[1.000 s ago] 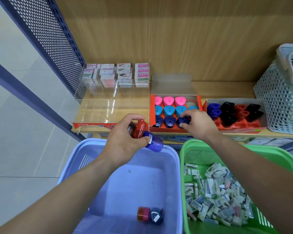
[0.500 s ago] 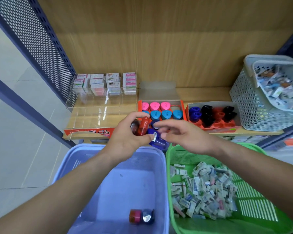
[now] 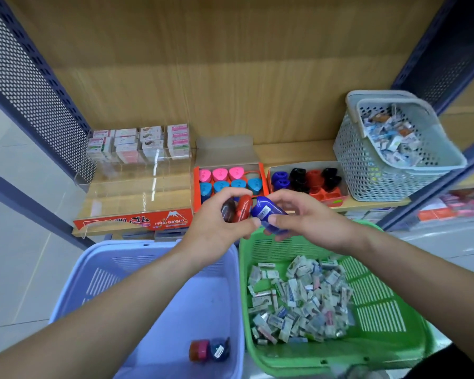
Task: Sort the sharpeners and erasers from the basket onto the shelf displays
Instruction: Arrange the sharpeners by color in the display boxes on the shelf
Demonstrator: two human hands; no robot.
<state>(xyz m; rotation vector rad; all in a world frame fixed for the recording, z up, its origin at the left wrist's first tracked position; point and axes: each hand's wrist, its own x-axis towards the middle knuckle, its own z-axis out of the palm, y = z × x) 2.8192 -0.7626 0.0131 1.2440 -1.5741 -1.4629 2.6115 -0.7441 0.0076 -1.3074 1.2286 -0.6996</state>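
Observation:
My left hand (image 3: 216,222) grips a red sharpener (image 3: 243,207) and a dark one (image 3: 228,212) above the lilac basket (image 3: 99,280). My right hand (image 3: 309,220) pinches a blue sharpener (image 3: 266,213) right beside them, over the rim of the green basket (image 3: 389,324). Two sharpeners, a red one (image 3: 199,350) and a blue one (image 3: 220,348), lie in the lilac basket's near corner. The green basket holds a heap of wrapped erasers (image 3: 298,299). On the shelf stand an orange box of pink and blue sharpeners (image 3: 227,177) and a box of blue, black and red sharpeners (image 3: 307,177).
A clear acrylic eraser display (image 3: 137,165) with boxed erasers at its back stands on the shelf's left. A grey perforated basket (image 3: 389,160) of erasers sits at the shelf's right. Blue mesh panels flank the wooden shelf; tiled floor lies to the left.
My right hand left the orange box, came back to my left hand and now pinches the blue sharpener held there. The camera view has shifted to the right and up.

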